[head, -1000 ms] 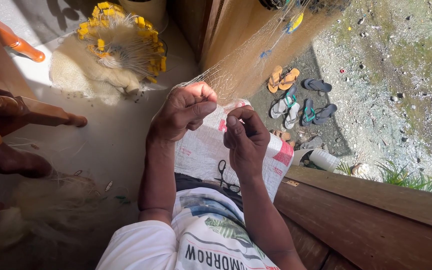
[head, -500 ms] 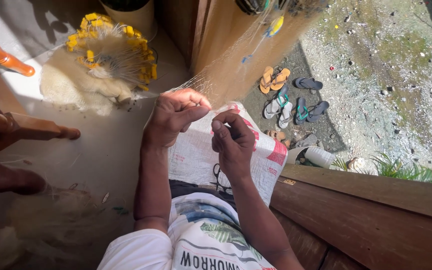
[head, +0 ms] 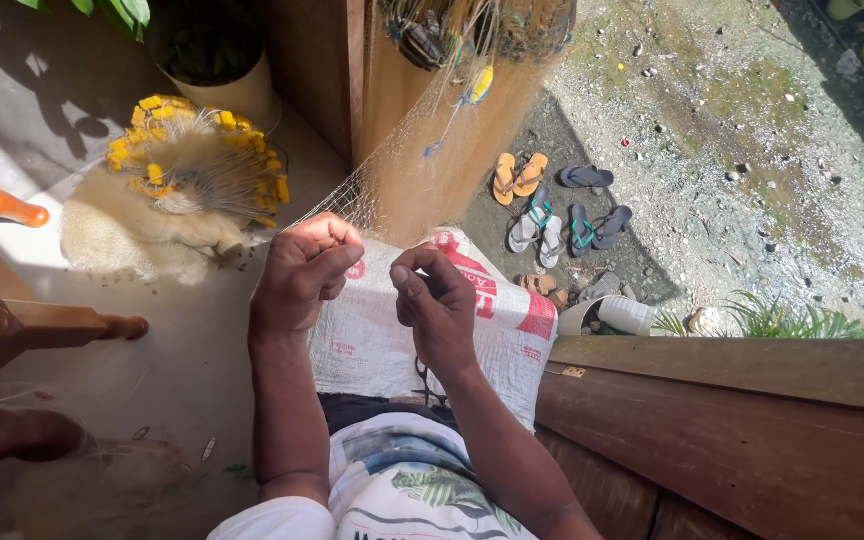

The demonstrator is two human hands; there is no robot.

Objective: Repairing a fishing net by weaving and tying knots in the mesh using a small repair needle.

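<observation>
- White woven sack (head: 392, 340) lies across the lap as a work surface.
- Left hand (head: 302, 275) is clenched on the fine fishing net (head: 402, 180), keeping it taut.
- Right hand (head: 437, 300) pinches a strand of mesh.
- Net runs up to the wooden post (head: 327, 70).
- Yellow-float net pile (head: 187, 170) rests on the floor; sandals (head: 552, 200) lie beyond.

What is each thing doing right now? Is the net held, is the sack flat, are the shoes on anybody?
Left hand: fist closed, gripping the fishing net.
Right hand: fingertips pinched together, maybe on mesh; unclear.
Fishing net: stretched taut up to the wooden post.
White sack: draped over the lap.
Flip-flops: off, lying on the ground.
Net pile with yellow floats: heaped on the floor.
</observation>
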